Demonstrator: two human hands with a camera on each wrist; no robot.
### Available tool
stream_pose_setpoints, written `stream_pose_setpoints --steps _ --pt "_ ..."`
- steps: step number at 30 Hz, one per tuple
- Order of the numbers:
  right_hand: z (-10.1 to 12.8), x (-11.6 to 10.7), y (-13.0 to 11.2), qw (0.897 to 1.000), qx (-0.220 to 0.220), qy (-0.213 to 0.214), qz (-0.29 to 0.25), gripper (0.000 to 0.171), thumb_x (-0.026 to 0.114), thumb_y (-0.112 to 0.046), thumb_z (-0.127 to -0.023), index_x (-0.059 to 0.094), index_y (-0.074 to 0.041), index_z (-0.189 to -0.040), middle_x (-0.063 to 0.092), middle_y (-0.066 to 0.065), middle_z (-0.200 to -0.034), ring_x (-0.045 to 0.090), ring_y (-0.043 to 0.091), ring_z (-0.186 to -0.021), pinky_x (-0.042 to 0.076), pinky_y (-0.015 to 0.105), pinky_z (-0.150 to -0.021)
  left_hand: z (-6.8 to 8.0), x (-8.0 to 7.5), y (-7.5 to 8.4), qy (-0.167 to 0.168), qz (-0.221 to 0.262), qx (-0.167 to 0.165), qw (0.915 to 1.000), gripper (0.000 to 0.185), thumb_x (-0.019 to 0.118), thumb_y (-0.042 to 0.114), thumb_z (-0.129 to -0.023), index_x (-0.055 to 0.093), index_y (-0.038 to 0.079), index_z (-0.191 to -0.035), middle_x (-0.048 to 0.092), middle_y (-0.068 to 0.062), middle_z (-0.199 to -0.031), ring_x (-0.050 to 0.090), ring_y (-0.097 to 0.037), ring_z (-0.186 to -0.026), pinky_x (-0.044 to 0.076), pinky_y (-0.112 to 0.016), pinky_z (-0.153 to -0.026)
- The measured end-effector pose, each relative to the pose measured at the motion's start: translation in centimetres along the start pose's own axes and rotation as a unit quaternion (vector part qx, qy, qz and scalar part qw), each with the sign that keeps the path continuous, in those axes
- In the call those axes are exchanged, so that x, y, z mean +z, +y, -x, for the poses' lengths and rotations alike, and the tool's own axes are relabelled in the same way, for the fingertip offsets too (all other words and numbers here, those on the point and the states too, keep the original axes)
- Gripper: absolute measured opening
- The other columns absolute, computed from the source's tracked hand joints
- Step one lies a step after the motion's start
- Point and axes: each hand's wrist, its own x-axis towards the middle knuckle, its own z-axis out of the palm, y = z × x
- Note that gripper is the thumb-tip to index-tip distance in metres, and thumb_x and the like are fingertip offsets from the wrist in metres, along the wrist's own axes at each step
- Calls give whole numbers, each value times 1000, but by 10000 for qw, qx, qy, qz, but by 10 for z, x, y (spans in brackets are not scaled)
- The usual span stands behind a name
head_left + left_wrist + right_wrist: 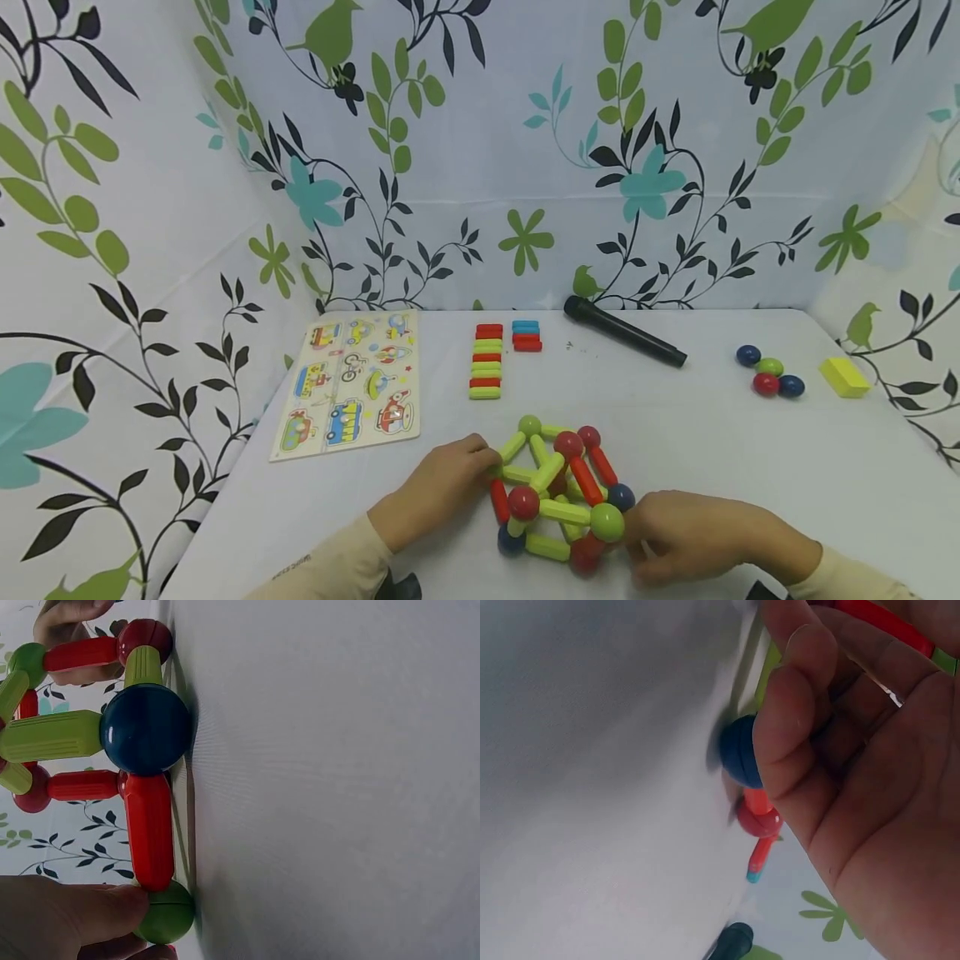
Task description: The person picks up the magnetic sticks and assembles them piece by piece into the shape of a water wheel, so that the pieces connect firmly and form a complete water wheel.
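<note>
A toy frame of plastic sticks and balls [564,510] in lime, red and blue stands on the white table, between both hands. At its left side, my left hand [442,479] pinches a green ball [166,913] at the end of a red stick [148,832]; a blue ball [146,729] sits at that stick's other end. My right hand [693,533] grips the frame's right side with curled fingers, beside a large lime ball [607,522]. In the right wrist view those fingers cover their contact point, and a red stick [889,622] shows beyond them.
A wooden picture puzzle board [352,383] lies to the left. Behind the frame are a row of loose sticks [486,360], a shorter stack [527,336] and a black microphone [625,332]. Several loose balls [768,367] and a yellow block [845,377] are at the right.
</note>
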Motion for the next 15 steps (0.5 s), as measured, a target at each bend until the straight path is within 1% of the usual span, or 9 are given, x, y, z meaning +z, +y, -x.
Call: stream_pose_setpoints --steps 2,6,7,8,10,12,14,15 --pt "-2 2 -1 10000 14 -7 79 10 71 -35 -95 73 -26 -98 57 -23 -76 49 -7 -68 49 17 -62 0 0 -1 25 -32 -5 10000 22 78 10 -89 74 14 -111 68 4 -103 68 -7 -92 57 -22 -81" --pt "-2 2 -2 9999 48 -18 110 10 71 -35 -94 73 -26 -99 58 -23 -77 50 -6 -68 48 18 -62 2 -3 1 -19 -143 -128 9998 22 77 13 -91 74 16 -113 69 5 -106 68 -9 -94 57 -24 -80" --pt "-2 0 -2 10000 34 -5 83 9 71 -34 -94 73 -27 -99 58 -23 -78 50 -6 -69 49 18 -62 3 -5 3 19 -144 -158 9998 23 76 13 -92 74 16 -114 70 5 -106 68 -9 -95 57 -24 -81" --pt "-1 -1 -2 10000 25 27 44 7 71 -33 -94 73 -28 -98 58 -23 -78 51 -6 -69 49 18 -62 4 -7 6 95 -101 -192 9997 23 75 14 -93 73 16 -115 70 5 -107 67 -9 -95 57 -24 -81" --pt "0 -6 -2 9998 -19 214 30 3 71 -31 -95 71 -29 -97 59 -23 -80 53 -6 -70 50 19 -64 6 -12 13 390 171 -140 9990 22 73 15 -94 73 16 -117 70 6 -107 66 -8 -96 57 -24 -83" --pt "1 -13 -1 9982 -10 581 118 4 71 -28 -95 71 -31 -97 60 -24 -82 54 -5 -73 51 19 -66 8 -17 21 758 597 111 9953 22 72 18 -96 72 17 -118 70 6 -106 65 -7 -96 56 -22 -85" --pt "2 -19 0 9946 58 980 330 6 72 -27 -95 72 -32 -99 61 -24 -85 55 -5 -75 52 21 -68 9 -22 30 1059 1016 549 9877 22 71 22 -97 72 18 -119 69 7 -105 63 -5 -96 55 -19 -85" --pt "1 -21 1 9924 89 1148 441 7 72 -27 -95 73 -31 -101 61 -24 -88 56 -4 -77 53 21 -69 9 -23 33 1168 1098 827 9836 23 71 25 -97 72 18 -119 69 7 -105 62 -5 -95 54 -17 -85"
